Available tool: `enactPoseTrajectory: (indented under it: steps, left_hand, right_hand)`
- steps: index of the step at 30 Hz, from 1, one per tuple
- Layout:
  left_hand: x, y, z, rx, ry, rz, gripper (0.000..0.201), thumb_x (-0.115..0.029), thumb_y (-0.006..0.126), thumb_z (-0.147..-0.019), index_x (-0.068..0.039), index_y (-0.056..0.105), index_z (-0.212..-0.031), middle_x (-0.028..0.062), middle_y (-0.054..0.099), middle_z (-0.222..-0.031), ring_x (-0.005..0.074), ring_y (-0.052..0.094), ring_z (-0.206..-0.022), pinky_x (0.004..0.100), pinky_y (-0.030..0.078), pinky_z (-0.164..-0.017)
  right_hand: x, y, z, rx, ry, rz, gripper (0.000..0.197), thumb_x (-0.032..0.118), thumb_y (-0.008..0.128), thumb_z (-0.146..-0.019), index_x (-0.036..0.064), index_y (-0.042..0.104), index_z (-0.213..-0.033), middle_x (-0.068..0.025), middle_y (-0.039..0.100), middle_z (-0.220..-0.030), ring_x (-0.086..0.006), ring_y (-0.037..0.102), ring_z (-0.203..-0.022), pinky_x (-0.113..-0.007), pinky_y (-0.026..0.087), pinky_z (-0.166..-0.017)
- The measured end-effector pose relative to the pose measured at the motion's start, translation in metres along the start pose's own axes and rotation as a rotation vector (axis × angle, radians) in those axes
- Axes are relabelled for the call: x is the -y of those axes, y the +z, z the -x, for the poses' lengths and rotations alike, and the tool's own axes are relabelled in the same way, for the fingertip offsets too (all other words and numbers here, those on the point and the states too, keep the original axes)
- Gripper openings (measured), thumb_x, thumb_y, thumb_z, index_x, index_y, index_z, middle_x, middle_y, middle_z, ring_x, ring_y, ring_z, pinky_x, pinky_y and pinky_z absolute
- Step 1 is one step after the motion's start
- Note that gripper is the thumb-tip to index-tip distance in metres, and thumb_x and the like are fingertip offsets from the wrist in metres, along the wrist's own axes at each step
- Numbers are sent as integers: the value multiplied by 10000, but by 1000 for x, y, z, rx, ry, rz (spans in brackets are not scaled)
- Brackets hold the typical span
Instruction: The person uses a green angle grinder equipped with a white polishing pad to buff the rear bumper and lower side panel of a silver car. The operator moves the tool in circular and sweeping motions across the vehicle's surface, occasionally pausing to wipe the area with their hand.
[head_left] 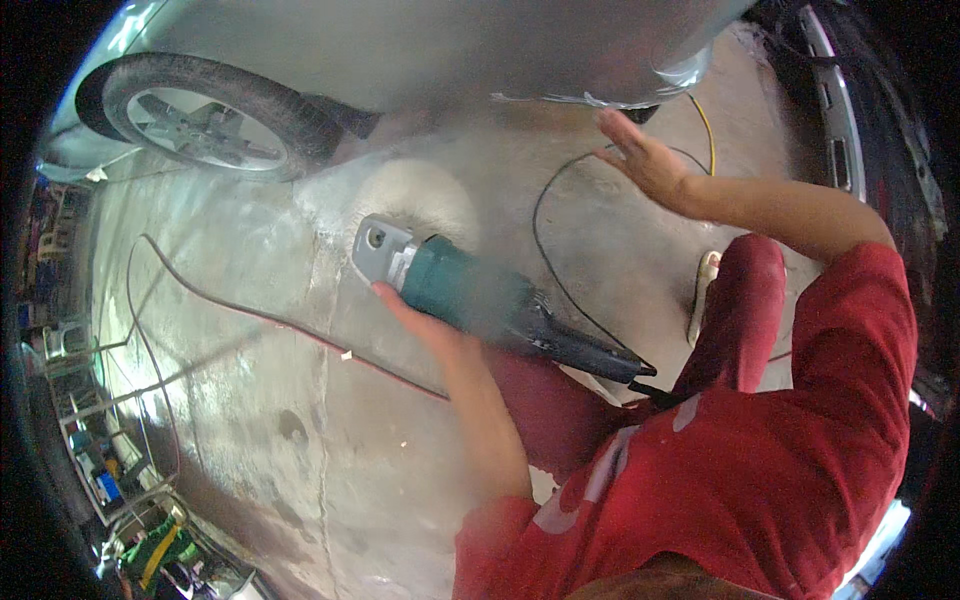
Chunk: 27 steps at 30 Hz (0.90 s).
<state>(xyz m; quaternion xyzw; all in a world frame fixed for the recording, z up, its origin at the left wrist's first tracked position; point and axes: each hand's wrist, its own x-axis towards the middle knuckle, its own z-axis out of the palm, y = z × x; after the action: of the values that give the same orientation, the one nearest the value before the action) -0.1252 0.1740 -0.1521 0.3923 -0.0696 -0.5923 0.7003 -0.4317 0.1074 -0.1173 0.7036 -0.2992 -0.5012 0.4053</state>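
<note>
Left hand: the left hand (430,325) grips the polisher (465,285) by its front part, the thumb side showing along the green body near the grey head; the fingers underneath are hidden.
Right hand: the right hand (645,160) is empty and spread, raised over the floor beside the lower edge of the car; whether the fingertips touch the panel, I cannot tell.
Polisher: in front of the person, slanting from the grey head at upper left to the black handle (590,350) at lower right, the handle's end close to the lap.
Pad: a pale round pad (425,190) shows beyond the grey head, on its far side.
Cord: a thin black cord (541,235) loops over the floor beyond the polisher.
Person: red shirt (700,490), dark red trousers (745,300) with the knees bent, and a light sandal (703,300) on the right foot.
Car: a grey car body (430,50) fills the top of the view, its wheel (205,125) at upper left.
Floor: bare grey concrete (370,480), with a dark reddish hose (290,325) curving across the left half.
Yellow cable: a short stretch of yellow cable (711,135) shows past the right hand.
Edges: a metal rack (105,405) with assorted items stands at left.
</note>
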Motion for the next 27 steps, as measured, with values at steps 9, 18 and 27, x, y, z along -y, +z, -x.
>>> enactPoseTrajectory:
  steps: [9,18,27]
  left_hand:
    - [14,-2,-8,46,-46,-1,662,-589,289,-950,-77,428,-1345,143,575,-1216,287,585,-1085,433,484,-931]
    - [15,8,-6,56,-48,-34,717,-628,304,-928,-56,436,-1339,153,552,-1251,310,560,-1120,448,465,-951]
    - [37,-39,-4,805,-492,532,801,-652,427,-869,-12,377,-1347,217,513,-1226,410,556,-1049,545,461,-885]
  right_hand:
    - [-16,6,33,-91,259,-73,644,349,367,-937,160,151,-1514,-80,166,-1570,-306,74,-1454,-560,-80,-1143]
    - [-8,-11,36,113,232,-470,711,516,381,-921,110,232,-1485,-116,354,-1455,-300,244,-1395,-493,0,-1164]
    - [-19,-129,-42,-446,-104,-3162,648,529,317,-988,75,337,-1450,-90,364,-1477,-235,336,-1349,-368,253,-1114]
